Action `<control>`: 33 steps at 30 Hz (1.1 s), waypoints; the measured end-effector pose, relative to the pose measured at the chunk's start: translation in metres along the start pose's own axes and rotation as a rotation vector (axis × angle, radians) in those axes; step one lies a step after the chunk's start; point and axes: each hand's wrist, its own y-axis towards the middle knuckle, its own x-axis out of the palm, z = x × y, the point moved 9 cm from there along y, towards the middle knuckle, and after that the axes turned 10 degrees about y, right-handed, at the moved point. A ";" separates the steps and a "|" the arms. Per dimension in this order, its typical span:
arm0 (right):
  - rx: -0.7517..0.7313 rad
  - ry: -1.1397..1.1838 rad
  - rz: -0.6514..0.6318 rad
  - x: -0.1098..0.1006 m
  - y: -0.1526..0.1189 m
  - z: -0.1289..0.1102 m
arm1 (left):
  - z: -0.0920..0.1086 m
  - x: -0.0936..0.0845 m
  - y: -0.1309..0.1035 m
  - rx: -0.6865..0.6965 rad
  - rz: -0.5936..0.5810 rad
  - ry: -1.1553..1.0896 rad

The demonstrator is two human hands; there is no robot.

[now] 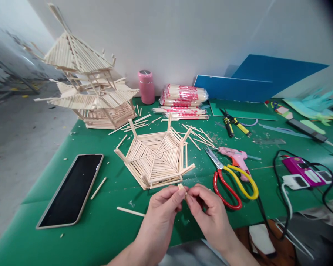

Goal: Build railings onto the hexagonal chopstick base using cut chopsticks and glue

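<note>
My left hand [162, 214] and my right hand [208, 212] meet near the table's front edge, both pinching a small bundle of short wooden sticks [181, 187] between thumbs and fingers. Just beyond them lies a hexagonal stick frame [155, 153] with upright posts at its corners. A loose stick [130, 211] rests beside my left hand. To the right of my hands are scissors [220, 170] with one red and one yellow handle, and a pink glue gun [237, 157].
A stick pagoda [83, 88] stands at the back left. A phone [72, 190] lies at the left. Behind are a pink flask [146, 87], packed sticks [183, 96] and yellow-black pliers [233, 123]. Cables and a magenta power strip [302, 171] lie at the right.
</note>
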 end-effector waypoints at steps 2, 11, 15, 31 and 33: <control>0.004 -0.018 -0.042 0.000 0.001 -0.001 | 0.006 0.001 -0.001 0.032 -0.027 0.089; 0.001 -0.091 -0.289 -0.004 0.003 -0.010 | 0.031 0.013 -0.007 0.133 -0.275 0.661; -0.022 -0.125 -0.444 0.001 0.001 -0.016 | 0.033 0.024 -0.012 0.176 -0.438 0.872; 0.085 0.183 -0.096 -0.002 0.006 0.009 | 0.046 0.006 -0.012 0.448 -0.003 0.814; 0.091 0.242 -0.026 0.000 0.005 0.011 | 0.045 0.005 -0.014 0.491 0.012 0.847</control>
